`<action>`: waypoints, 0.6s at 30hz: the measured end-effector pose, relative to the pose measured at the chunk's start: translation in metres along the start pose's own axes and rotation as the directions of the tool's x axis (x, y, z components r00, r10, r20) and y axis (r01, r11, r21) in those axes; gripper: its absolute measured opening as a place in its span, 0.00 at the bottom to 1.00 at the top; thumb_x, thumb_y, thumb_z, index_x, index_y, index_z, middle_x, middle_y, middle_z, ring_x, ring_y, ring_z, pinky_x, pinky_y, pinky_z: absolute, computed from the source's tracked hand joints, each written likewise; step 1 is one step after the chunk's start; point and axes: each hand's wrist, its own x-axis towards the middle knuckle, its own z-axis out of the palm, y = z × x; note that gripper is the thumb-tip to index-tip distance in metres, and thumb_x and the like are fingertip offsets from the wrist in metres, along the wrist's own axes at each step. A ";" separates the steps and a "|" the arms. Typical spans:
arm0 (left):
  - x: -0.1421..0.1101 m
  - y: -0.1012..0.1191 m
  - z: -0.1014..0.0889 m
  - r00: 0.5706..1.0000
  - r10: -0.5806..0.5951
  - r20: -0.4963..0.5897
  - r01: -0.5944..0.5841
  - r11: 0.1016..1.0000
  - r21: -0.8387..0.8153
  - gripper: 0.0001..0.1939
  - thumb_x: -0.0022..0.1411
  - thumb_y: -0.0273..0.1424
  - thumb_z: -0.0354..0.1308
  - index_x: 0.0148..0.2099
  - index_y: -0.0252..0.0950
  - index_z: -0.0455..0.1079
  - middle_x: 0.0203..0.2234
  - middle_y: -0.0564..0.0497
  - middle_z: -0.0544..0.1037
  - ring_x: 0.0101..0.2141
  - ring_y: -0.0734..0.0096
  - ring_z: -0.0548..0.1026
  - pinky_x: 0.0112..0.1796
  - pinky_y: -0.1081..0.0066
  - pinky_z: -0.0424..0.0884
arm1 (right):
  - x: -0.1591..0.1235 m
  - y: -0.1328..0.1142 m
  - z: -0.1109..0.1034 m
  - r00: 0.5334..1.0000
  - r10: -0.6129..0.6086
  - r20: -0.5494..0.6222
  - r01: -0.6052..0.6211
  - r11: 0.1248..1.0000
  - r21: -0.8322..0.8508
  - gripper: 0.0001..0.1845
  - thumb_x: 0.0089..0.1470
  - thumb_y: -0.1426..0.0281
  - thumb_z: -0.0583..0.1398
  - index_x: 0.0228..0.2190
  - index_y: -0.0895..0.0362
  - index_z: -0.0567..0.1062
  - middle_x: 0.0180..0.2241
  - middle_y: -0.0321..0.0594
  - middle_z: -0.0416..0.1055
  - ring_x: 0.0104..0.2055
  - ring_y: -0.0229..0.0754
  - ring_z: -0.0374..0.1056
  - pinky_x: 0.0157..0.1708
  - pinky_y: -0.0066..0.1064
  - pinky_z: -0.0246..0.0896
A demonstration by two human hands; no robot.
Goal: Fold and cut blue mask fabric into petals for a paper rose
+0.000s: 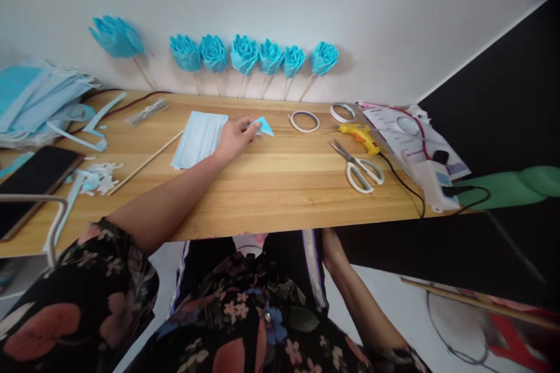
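Note:
My left hand (pixel 236 135) is stretched over the wooden table, its fingers closed on a small folded blue triangle (pixel 266 126) that looks like face-mask fabric. Beside that hand lies a flat stack of pale blue mask sheets (pixel 199 137), partly covered by the hand's edge. A thin wooden stick (pixel 146 162) rests slantwise to the left of the sheets. Below the table's front edge, my right hand (pixel 330 246) is down by my leg. Its fingers are hidden.
Several blue fabric roses (pixel 244 53) on sticks lean against the wall. Scissors (pixel 356 166), a yellow glue gun (pixel 359 137), tape rolls (pixel 303 121) and a power strip (pixel 437 183) are at right. A phone (pixel 37 180), scraps (pixel 94 178) and piled masks (pixel 39 99) lie at left.

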 end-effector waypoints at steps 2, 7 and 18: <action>-0.001 0.002 0.000 1.000 0.013 0.024 -0.013 1.000 -0.001 0.15 0.63 0.41 0.60 0.30 0.35 0.69 0.16 0.56 0.69 0.19 0.78 0.64 0.23 0.75 0.58 | -0.021 -0.011 -0.013 0.994 -0.100 -0.032 0.093 0.979 -0.181 0.26 0.61 0.52 0.57 0.52 0.55 0.80 0.52 0.50 0.79 0.62 0.58 0.70 0.61 0.55 0.65; -0.003 0.004 0.001 0.997 0.025 0.073 -0.023 0.999 -0.024 0.13 0.62 0.39 0.60 0.31 0.35 0.70 0.17 0.57 0.68 0.19 0.78 0.63 0.24 0.75 0.58 | -0.077 -0.074 -0.031 0.687 -0.602 0.407 0.723 0.621 -0.302 0.17 0.61 0.70 0.60 0.50 0.48 0.81 0.44 0.40 0.83 0.43 0.44 0.81 0.47 0.37 0.76; -0.007 0.010 -0.001 0.990 0.026 0.136 -0.018 0.998 -0.063 0.15 0.62 0.42 0.62 0.31 0.35 0.71 0.17 0.56 0.69 0.20 0.77 0.64 0.25 0.74 0.58 | 0.103 -0.207 0.061 0.715 -0.678 0.172 0.678 0.732 0.067 0.23 0.57 0.57 0.63 0.52 0.50 0.78 0.49 0.43 0.80 0.51 0.48 0.75 0.44 0.39 0.73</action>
